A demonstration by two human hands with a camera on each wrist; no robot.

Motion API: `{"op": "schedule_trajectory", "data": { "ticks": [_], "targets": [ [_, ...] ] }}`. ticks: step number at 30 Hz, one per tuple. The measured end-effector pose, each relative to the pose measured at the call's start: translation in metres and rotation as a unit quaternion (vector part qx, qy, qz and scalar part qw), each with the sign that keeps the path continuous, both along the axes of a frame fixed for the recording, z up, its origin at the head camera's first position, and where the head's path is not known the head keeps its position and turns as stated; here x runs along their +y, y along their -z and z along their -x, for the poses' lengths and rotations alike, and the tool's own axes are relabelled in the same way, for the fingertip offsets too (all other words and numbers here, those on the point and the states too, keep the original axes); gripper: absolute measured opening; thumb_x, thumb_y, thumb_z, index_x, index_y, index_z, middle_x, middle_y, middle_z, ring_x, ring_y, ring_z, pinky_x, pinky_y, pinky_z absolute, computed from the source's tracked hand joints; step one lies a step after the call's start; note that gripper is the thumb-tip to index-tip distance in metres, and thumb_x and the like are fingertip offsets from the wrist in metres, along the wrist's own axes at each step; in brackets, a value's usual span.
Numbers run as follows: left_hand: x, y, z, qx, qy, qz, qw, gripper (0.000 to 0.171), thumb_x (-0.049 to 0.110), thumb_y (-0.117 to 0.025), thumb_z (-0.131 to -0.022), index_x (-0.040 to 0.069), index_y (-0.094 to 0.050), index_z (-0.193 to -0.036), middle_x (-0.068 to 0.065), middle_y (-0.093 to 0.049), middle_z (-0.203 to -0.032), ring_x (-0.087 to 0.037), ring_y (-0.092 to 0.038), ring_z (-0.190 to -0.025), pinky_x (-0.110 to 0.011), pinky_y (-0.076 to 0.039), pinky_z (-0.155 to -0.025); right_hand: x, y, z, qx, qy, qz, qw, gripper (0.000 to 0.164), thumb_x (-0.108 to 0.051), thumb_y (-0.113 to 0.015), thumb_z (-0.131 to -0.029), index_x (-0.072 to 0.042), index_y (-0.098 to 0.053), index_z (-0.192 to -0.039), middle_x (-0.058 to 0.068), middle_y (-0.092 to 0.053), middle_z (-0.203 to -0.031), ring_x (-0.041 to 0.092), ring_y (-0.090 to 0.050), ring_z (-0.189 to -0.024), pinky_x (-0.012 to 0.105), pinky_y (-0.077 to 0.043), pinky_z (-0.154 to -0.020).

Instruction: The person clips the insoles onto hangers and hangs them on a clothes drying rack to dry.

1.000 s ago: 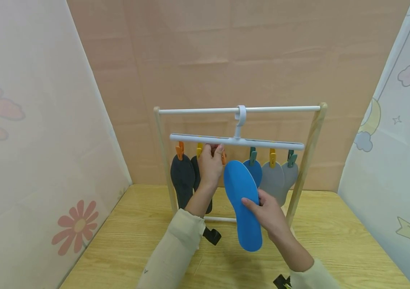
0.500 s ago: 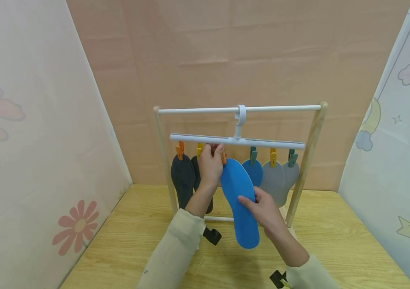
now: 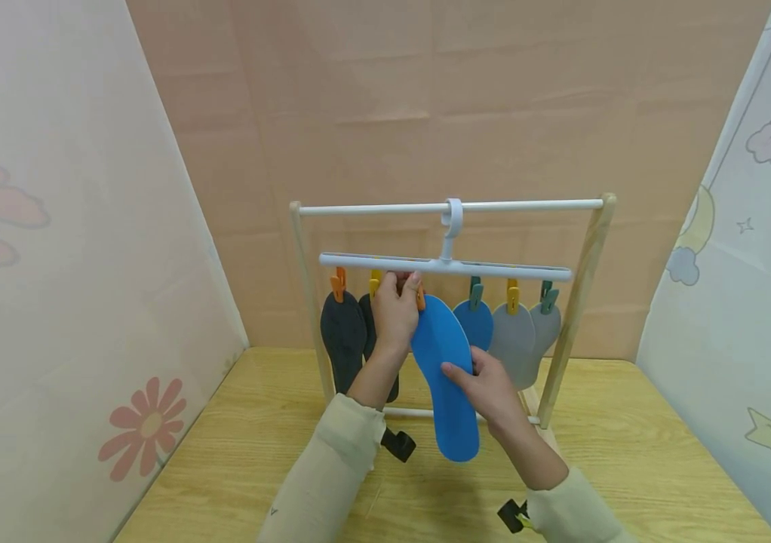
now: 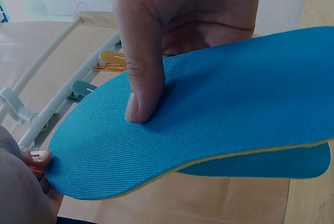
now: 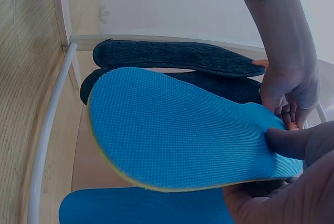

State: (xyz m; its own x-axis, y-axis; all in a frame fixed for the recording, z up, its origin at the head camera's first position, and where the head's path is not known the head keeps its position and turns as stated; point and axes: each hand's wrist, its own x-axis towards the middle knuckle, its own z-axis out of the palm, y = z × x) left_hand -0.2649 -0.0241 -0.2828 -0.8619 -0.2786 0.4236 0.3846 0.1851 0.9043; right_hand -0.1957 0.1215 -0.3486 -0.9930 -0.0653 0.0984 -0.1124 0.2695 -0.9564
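My right hand (image 3: 490, 385) grips a blue insole (image 3: 445, 377) by its right edge, thumb on the front face and fingers behind. My left hand (image 3: 395, 309) pinches an orange clip (image 3: 421, 296) under the grey hanger bar (image 3: 385, 263). In the left wrist view, the insole's tip meets the orange clip (image 4: 39, 159); whether it lies between the clip's jaws I cannot tell. Right of it a second blue insole (image 3: 474, 326) hangs from a green clip (image 3: 476, 294). In the right wrist view, the held insole (image 5: 182, 130) shows its yellow edge.
Two dark insoles (image 3: 343, 335) hang at the left from orange and yellow clips. Grey insoles (image 3: 513, 343) hang at the right from yellow and green clips. The hanger hooks over the white rail (image 3: 528, 205) of a wooden-legged rack (image 3: 579, 302), standing on a wooden table (image 3: 222, 452).
My right hand has moved the blue insole left and slightly up, bringing its tip to the orange clip. The left hand has stayed in place at the clip.
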Motion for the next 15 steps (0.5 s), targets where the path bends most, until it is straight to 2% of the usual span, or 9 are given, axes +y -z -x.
{"op": "schedule_trajectory", "data": {
  "ticks": [8,15],
  "targets": [
    [-0.003,0.000,-0.001,0.005,0.011,-0.007,0.9999,0.030,0.029,-0.060,-0.102,0.003,-0.065,-0.117,-0.009,-0.068,-0.096,-0.016,-0.060,-0.080,-0.027,-0.048,-0.070,-0.003,0.002,0.004,-0.004,-0.001,0.000,1.000,0.036,-0.023,-0.066,-0.101,0.002,-0.062,-0.126,0.021,-0.069,-0.119,0.038,-0.068,-0.109,0.058,-0.051,-0.096],
    [-0.007,0.006,-0.004,0.018,0.022,0.022,0.9994,0.036,0.031,-0.060,-0.102,0.003,-0.065,-0.125,-0.010,-0.071,-0.104,-0.020,-0.064,-0.089,-0.033,-0.051,-0.077,-0.003,0.009,0.011,-0.022,-0.007,0.000,1.000,0.039,-0.021,-0.064,-0.102,0.002,-0.058,-0.132,0.023,-0.067,-0.124,0.040,-0.064,-0.116,0.059,-0.048,-0.100]
  ]
}}
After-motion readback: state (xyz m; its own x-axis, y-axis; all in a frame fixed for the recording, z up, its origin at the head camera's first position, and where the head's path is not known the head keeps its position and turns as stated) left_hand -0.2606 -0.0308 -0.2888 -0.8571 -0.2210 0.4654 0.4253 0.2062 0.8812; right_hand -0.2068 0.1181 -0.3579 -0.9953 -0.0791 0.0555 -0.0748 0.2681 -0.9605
